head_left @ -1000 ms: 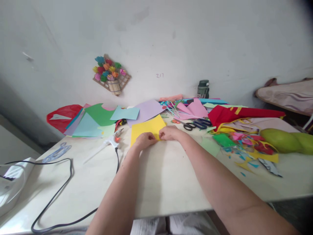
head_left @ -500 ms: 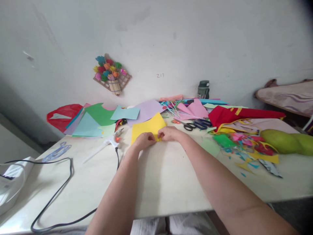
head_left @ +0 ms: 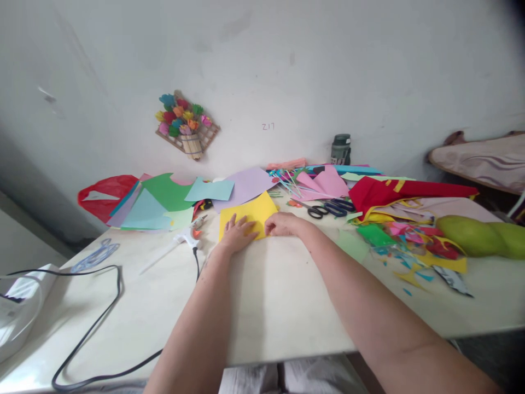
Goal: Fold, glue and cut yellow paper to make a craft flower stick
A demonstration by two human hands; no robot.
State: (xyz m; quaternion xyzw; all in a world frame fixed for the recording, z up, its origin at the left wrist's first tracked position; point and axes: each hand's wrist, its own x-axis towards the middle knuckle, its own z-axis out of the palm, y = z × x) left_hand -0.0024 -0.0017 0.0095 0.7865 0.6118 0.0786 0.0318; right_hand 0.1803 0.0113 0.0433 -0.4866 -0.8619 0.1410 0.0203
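A sheet of yellow paper lies on the pale table in front of me. My left hand rests flat on its left part, palm down with the fingers spread. At the sheet's right front corner, the fingers of my right hand are pinched together on the paper's edge. The fingertips hide that corner. Left of the sheet lies a white glue gun with a black cord. Two pairs of scissors lie beyond my right hand.
Coloured paper sheets are spread along the wall. Paper scraps, a red cloth and a green fruit-like object lie on the right. A black cable loops from a white power strip at left. A bottle stands behind.
My left hand has let go of the paper's front edge and spread flat on the sheet, slightly to the left. My right hand stays at the corner.
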